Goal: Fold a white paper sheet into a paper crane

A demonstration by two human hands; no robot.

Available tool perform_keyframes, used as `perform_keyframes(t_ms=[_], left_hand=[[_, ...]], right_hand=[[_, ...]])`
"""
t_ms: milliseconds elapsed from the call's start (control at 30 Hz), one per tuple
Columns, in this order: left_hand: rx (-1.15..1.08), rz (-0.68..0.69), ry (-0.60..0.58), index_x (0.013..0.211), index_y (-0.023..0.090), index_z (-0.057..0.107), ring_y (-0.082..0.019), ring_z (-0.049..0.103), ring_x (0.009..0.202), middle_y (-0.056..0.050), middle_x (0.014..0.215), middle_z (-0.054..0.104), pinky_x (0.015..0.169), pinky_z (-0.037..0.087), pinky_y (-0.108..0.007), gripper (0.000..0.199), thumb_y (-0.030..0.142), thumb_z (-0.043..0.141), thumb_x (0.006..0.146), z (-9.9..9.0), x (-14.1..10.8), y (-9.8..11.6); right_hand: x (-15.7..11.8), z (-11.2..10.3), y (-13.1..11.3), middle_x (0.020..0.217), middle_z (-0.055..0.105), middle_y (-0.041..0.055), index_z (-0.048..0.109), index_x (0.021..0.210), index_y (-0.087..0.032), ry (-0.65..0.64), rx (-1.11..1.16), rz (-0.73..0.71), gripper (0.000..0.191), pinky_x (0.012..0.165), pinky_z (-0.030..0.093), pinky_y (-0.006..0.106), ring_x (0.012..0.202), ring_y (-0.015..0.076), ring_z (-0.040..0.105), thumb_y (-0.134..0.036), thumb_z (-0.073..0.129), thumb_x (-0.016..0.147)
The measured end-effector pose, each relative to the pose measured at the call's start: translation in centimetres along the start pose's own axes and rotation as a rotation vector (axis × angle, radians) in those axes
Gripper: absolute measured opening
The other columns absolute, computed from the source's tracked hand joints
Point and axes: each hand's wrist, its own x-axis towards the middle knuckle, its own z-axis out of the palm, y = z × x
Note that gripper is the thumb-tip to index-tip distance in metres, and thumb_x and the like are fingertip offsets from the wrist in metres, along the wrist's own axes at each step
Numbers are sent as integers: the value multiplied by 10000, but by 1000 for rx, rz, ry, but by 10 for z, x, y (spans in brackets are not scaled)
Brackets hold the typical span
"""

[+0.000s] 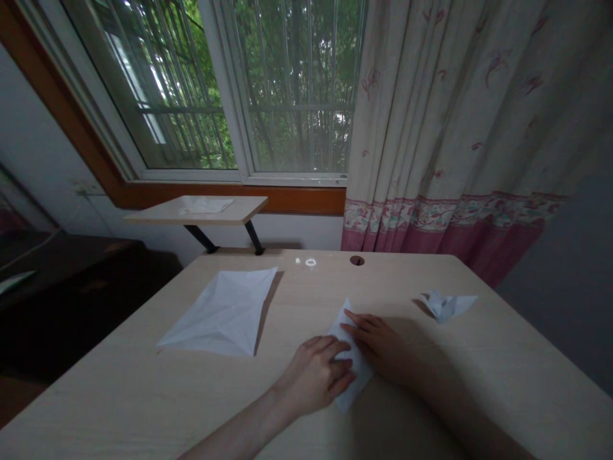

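Note:
A folded white paper [348, 397] lies on the desk in front of me, narrow and pointed at its far and near ends. My left hand [322, 370] rests on its left side, fingers bent a little and apart on the paper. From the right, my right hand [380, 342] presses on the upper part, its fingers stretched out and spread near the far tip. The middle of the paper is partly hidden under both hands. Neither hand is closed round anything.
A larger creased white sheet [225, 313] lies at the left of the desk [119, 390]. On the right sits a folded paper figure [445, 306]. A raised shelf [234, 216] with white paper [208, 206] stands at the back left. A round hole [357, 260] is near the back edge.

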Motion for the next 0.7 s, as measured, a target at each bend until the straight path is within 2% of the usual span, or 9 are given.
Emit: perform_keyframes(t_ms=[133, 300, 433, 567, 700], left_hand=[[16, -3, 19, 960, 221, 717, -236, 647, 989, -51, 1111, 690, 850, 527, -383, 225, 407, 603, 902, 3, -1, -5], [29, -32, 38, 993, 215, 720, -279, 649, 1047, -72, 1200, 671, 888, 526, -417, 311, 480, 664, 841, 8, -5, -18], [8, -43, 69, 982, 206, 712, -278, 646, 1058, -69, 1201, 671, 911, 521, -422, 245, 412, 652, 866, 8, -5, -30], [-70, 22, 46, 1175, 214, 628, -216, 650, 1057, -65, 1168, 684, 930, 519, -366, 252, 287, 521, 957, 2, -4, -39], [-92, 38, 26, 1234, 219, 583, -191, 656, 1053, -64, 1155, 689, 932, 522, -336, 296, 180, 440, 977, -1, -3, -42]], right_hand=[[-4, -4, -2, 1442, 471, 74, 561, 1293, -244, 4, -47, 59, 383, 1021, 414, 466, 1195, 226, 538, -186, 427, 938], [-9, -1, 2, 1437, 477, 60, 577, 1277, -266, 32, -76, 106, 373, 1038, 385, 524, 1222, 259, 527, -214, 416, 945], [-9, -4, 4, 1393, 527, 74, 563, 1300, -244, 25, -29, 68, 392, 1057, 377, 521, 1230, 261, 522, -237, 468, 920], [-8, -7, 4, 1381, 535, 105, 545, 1325, -205, 2, 53, 30, 473, 1063, 399, 467, 1262, 262, 498, -312, 580, 865], [-8, -2, 4, 1357, 562, 73, 566, 1298, -261, 22, 19, 33, 436, 993, 474, 456, 1166, 256, 584, -262, 584, 862]])
